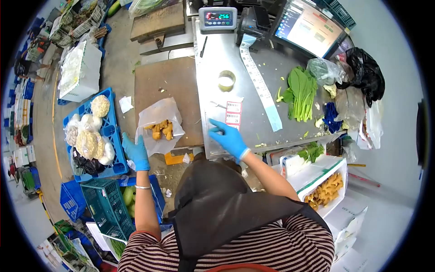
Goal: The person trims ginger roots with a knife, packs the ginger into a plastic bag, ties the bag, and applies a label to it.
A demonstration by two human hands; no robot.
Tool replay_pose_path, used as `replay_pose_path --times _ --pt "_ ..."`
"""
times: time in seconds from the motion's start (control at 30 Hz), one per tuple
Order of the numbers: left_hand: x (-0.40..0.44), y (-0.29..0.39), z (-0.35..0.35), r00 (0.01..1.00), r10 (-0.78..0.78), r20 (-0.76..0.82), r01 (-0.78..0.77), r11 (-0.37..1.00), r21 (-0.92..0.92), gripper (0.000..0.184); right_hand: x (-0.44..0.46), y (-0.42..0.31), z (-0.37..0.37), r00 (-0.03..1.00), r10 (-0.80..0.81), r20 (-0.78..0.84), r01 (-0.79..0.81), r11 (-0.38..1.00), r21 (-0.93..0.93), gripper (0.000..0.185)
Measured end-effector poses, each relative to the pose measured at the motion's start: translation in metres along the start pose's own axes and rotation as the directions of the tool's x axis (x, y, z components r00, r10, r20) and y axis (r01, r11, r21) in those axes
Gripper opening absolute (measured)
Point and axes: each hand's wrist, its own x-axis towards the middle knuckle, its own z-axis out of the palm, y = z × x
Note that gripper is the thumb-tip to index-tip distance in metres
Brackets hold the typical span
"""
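Observation:
A clear plastic bag (174,113) lies on the brown board, its mouth facing me, with several pieces of ginger (163,130) at the opening. My left hand (136,153), in a blue glove, is beside the bag's left edge with fingers apart; whether it touches the plastic I cannot tell. Over the metal table's front edge, my blue-gloved right hand (229,140) holds nothing visible, its fingers spread. Just above it lie red-bordered printed labels (233,119). A roll of tape (226,80) sits farther back on the table.
The scale (218,19) reads 256, beside a label printer (253,22) trailing a label strip (260,81). A monitor (309,28) and leafy greens (301,93) are at right. Bagged produce fills a blue pallet (118,152) at left. A foam box (343,170) holds ginger.

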Motion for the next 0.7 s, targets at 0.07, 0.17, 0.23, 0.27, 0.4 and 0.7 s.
replay_pose_path --times 0.07,0.17,0.23,0.27,0.4,0.7 --pt "-0.011 0.04 0.008 0.997 0.077 0.026 -0.072 0.986 -0.15 0.067 -0.045 0.019 -0.039 0.99 0.038 -0.133 -0.028 0.997 0.074 0.048" --pt "-0.047 0.125 0.018 0.965 0.246 0.094 -0.202 0.919 -0.338 0.063 -0.13 0.03 -0.102 0.909 0.276 -0.311 -0.164 0.926 0.341 0.041" --pt "-0.082 0.173 0.034 0.898 0.428 0.104 -0.356 0.845 -0.398 0.06 -0.185 0.087 -0.138 0.809 0.185 -0.558 -0.017 0.956 0.292 0.036" --pt "-0.101 0.196 0.035 0.871 0.473 0.134 -0.383 0.824 -0.418 0.059 -0.22 0.083 -0.161 0.746 0.323 -0.583 -0.078 0.911 0.405 0.036" --pt "-0.195 0.292 0.044 0.649 0.657 0.384 -0.314 0.691 -0.65 0.051 -0.374 0.195 -0.24 0.365 0.312 -0.877 -0.071 0.949 0.307 0.039" --pt "-0.386 0.39 0.032 0.033 0.839 0.543 -0.207 0.538 -0.818 0.042 -0.552 0.299 -0.248 0.211 0.755 -0.621 -0.191 0.655 0.731 0.037"
